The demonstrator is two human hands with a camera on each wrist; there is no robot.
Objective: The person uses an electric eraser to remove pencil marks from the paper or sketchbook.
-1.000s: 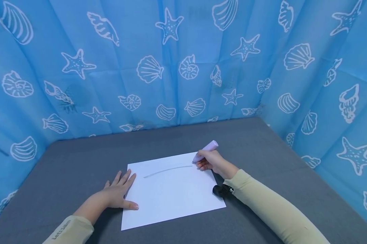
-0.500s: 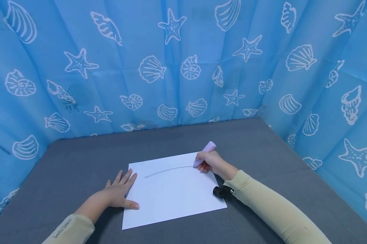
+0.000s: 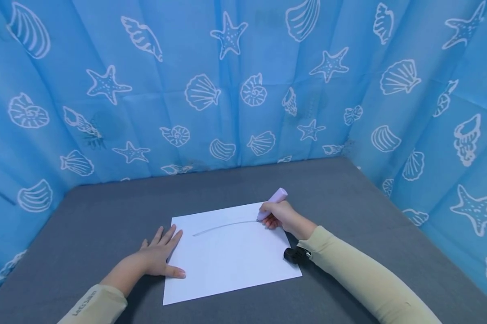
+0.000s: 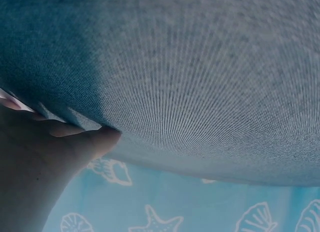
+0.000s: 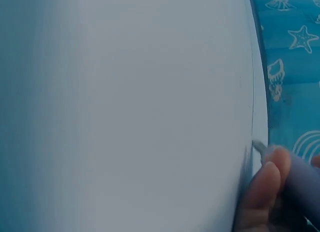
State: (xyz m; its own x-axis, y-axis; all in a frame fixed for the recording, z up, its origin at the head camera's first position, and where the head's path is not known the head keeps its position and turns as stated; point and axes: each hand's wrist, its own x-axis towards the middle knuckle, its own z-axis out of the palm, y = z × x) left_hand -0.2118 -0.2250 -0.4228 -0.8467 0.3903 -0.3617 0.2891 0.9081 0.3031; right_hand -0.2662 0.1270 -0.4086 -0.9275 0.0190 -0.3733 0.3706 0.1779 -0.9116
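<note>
I am watching the right hand [image 3: 281,217] pinching a lilac marker [image 3: 272,202] low on its barrel, fingers [image 5: 264,184] curled round it just above the tip, which is touching the white sheet of paper [image 3: 231,261] near its far right corner, at the right end of a faint grey curved line [image 3: 223,226]. I judge the marker light, rigid and smooth, so a close pinch near the tip is giving the most control; held higher, it would be wobbling. The left hand [image 3: 156,260] is lying flat with fingers straight and spread, its thumb and fingertips pressing the sheet's left edge onto the grey table [image 3: 105,216]. The paper is thin, limp and likely to slide or crease on the cloth-like surface, so I think pinning it flat at an edge is the right way to be handling it. A small black wrist camera [image 3: 296,254] is sitting at the sheet's right edge. A blue curtain with shells and starfish [image 3: 243,81] is enclosing the table.
</note>
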